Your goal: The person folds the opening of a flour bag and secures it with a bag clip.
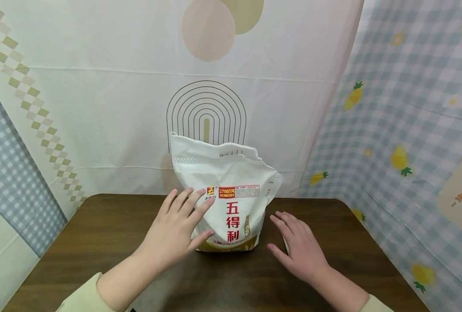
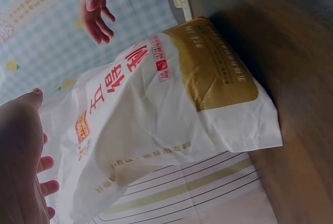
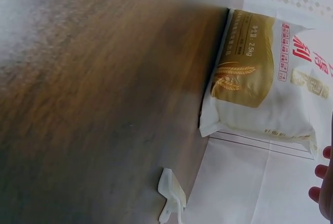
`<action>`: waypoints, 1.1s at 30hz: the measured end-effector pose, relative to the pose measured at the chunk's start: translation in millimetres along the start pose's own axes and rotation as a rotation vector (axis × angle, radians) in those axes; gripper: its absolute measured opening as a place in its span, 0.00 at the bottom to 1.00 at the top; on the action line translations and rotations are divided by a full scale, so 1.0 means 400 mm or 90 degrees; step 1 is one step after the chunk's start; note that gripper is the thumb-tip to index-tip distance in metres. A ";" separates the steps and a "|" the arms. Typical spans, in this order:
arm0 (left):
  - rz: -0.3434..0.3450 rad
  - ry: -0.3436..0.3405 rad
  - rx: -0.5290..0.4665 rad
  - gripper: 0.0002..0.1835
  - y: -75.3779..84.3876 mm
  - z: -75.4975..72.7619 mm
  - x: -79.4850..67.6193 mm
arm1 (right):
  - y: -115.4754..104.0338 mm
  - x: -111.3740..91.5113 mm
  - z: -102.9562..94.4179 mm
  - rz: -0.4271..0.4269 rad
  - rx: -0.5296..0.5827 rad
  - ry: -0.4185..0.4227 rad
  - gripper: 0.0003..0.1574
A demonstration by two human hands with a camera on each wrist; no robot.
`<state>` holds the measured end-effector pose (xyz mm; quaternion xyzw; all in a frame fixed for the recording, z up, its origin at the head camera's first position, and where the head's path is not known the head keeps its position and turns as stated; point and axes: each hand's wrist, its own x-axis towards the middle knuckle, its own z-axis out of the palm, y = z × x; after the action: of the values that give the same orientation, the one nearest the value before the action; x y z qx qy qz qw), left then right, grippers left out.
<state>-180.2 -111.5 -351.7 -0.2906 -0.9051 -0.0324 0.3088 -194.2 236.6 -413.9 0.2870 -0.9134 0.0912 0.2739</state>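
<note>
A white flour bag [image 1: 231, 203] with red characters and a gold lower band stands upright on the table; its top looks flattened and creased. In the head view my left hand [image 1: 176, 229] is in front of the bag's left side, fingers spread and holding nothing. The left wrist view shows that hand [image 2: 21, 156] near the bag's upper part; contact I cannot tell. To the right of the bag, my right hand [image 1: 299, 247] hovers with fingers extended, apart from it. A long white plastic piece, apparently a bag clip [image 3: 171, 193], lies on the table, mostly hidden below the right hand.
The brown wooden table [image 1: 110, 229] has rounded back corners. Right behind it hangs a white cloth [image 1: 110, 121] with arch and circle prints. A blue checked cloth [image 1: 379, 130] with pineapple prints hangs along the right side.
</note>
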 end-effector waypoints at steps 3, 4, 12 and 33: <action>0.002 0.007 0.006 0.39 0.000 -0.005 0.013 | 0.003 0.006 0.002 0.006 0.002 0.008 0.42; 0.003 0.010 0.008 0.39 0.001 -0.006 0.017 | 0.004 0.007 0.003 0.008 0.001 0.012 0.42; -0.008 0.027 0.025 0.39 0.007 -0.018 0.052 | 0.006 0.019 0.006 0.034 0.015 0.024 0.40; -0.051 0.032 0.026 0.37 0.015 -0.046 0.134 | 0.023 0.051 0.016 0.082 0.032 0.038 0.38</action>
<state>-201.2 -83.9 -306.6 -0.2467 -0.9085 -0.0333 0.3357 -216.2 232.3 -407.9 0.2319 -0.9186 0.1401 0.2875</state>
